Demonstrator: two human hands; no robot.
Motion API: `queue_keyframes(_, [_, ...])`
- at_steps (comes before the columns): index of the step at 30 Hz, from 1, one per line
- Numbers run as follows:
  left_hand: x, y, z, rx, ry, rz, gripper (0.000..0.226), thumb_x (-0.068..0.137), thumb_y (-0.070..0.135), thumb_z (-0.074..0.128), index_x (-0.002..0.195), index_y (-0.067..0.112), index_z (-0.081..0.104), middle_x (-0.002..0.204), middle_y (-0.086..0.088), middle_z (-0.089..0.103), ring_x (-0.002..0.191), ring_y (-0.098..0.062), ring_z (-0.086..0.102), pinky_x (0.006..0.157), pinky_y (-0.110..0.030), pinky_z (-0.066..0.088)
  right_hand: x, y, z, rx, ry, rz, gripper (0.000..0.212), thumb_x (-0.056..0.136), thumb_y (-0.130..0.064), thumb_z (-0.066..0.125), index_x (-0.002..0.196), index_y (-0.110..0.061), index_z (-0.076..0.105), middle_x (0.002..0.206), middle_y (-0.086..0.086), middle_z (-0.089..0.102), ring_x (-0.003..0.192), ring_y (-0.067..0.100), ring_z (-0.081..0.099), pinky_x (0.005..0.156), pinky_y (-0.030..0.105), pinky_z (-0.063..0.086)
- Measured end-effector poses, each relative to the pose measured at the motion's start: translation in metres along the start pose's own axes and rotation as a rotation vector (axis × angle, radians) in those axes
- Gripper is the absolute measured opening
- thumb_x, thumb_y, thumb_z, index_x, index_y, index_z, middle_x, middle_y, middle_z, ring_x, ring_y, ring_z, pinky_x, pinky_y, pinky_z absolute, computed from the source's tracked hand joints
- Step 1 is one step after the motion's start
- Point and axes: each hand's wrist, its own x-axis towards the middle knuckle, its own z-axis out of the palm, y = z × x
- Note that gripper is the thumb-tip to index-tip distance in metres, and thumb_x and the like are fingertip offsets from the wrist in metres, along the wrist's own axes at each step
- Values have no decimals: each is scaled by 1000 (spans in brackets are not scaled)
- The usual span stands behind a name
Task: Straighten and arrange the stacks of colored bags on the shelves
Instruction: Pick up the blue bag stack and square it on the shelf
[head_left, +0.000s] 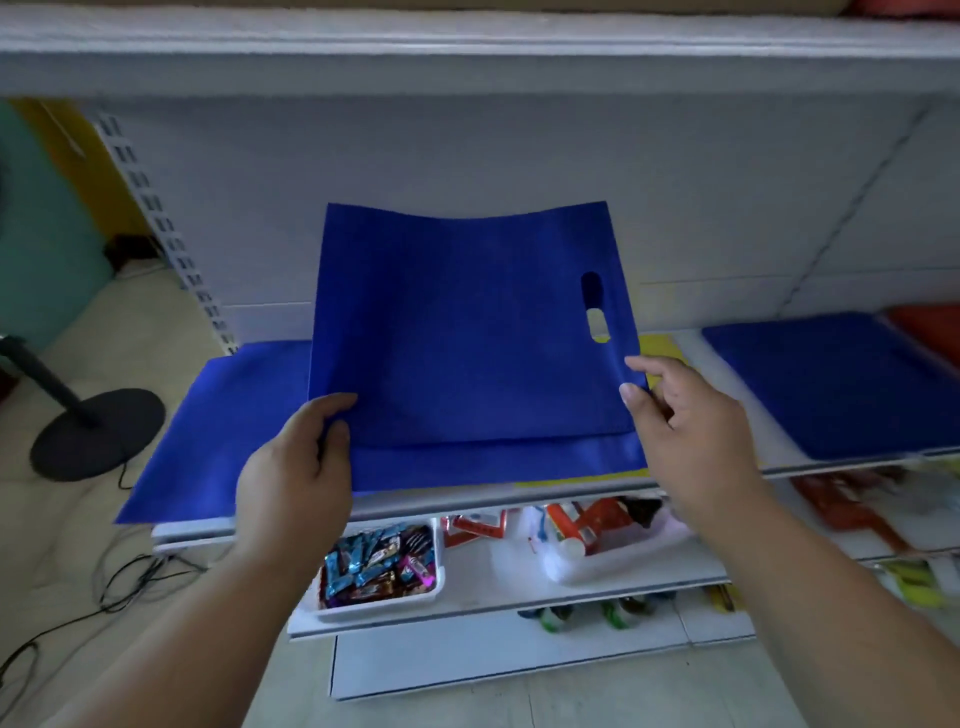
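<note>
Right now I have a blue bag lifted by its near corners: my left hand pinches the near left corner between thumb and fingers, and my right hand grips the near right edge just below the cut-out handle. The bag tilts up and away from both hands, its far edge raised toward the shelf's back panel. Directly under my hands lies a skewed blue bag that overhangs the shelf past my left wrist, with a yellow bag peeking out beneath near my right fingers.

To do this well, I judge I should keep both corners level, square the bag's near edge to the shelf lip, then lay it flat and smooth outward.

Off beyond my right hand sits a neater blue stack. Below my left wrist, a white tray holds wrapped candies; below my right, another tray holds mixed packets.
</note>
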Motion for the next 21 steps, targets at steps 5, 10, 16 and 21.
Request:
queue_keyframes(5, [-24, 68, 79, -48, -89, 43, 30, 99, 22, 48, 120, 38, 61, 73, 8, 66, 64, -11, 57, 58, -35, 47, -1, 80, -80, -41, 26, 92, 21, 95, -27, 61, 114, -24, 66, 54, -3, 44, 54, 17, 47, 57, 37, 45])
queue_keyframes(10, [-27, 116, 151, -151, -183, 61, 29, 100, 24, 47, 118, 41, 61, 73, 8, 65, 56, -13, 56, 54, -35, 45, 13, 145, -125, -63, 92, 177, 18, 94, -30, 62, 111, -28, 66, 55, -5, 51, 59, 14, 53, 55, 26, 41])
queue_keyframes(16, [-19, 187, 237, -115, -302, 167, 28, 100, 22, 46, 120, 33, 63, 73, 16, 60, 54, -14, 56, 48, -31, 40, 18, 219, -185, -116, 169, 302, 16, 94, -29, 62, 110, -29, 66, 56, -5, 50, 60, 12, 53, 54, 17, 39])
queue_keyframes(21, [-35, 243, 288, -126, -321, 230, 30, 102, 24, 43, 123, 30, 62, 79, 25, 57, 61, -11, 59, 52, -35, 46, 39, 288, -225, -125, 140, 353, 20, 95, -32, 60, 114, -27, 66, 60, -10, 52, 61, 6, 55, 54, 14, 38])
